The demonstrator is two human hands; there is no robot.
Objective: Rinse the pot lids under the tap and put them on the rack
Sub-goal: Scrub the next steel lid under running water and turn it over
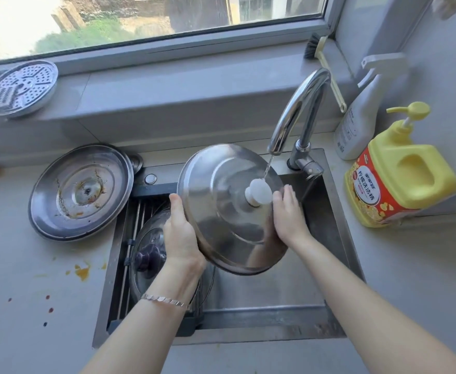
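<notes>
Steel lid in your hands: the steel lid (221,211) sits tilted over the sink (337,211), dome side toward you, its white knob (259,191) right under the spout.
Water: a thin stream from the tap (299,109) lands on that knob.
Your left hand (181,233): closed on the lid's left rim, thumb on top; a bracelet (165,300) circles the wrist.
Your right hand (289,214): fingers wrapped round the right rim, palm against the edge.
Rack (132,255): it spans the sink's left side and carries a glass lid (151,255) with a dark knob, partly hidden by your left arm.
Dirty lid (81,191): lies underside up on the counter (32,265), left of the sink, stained brown.
Counter right: yellow soap bottle (399,174) beside a white spray bottle (361,117).
</notes>
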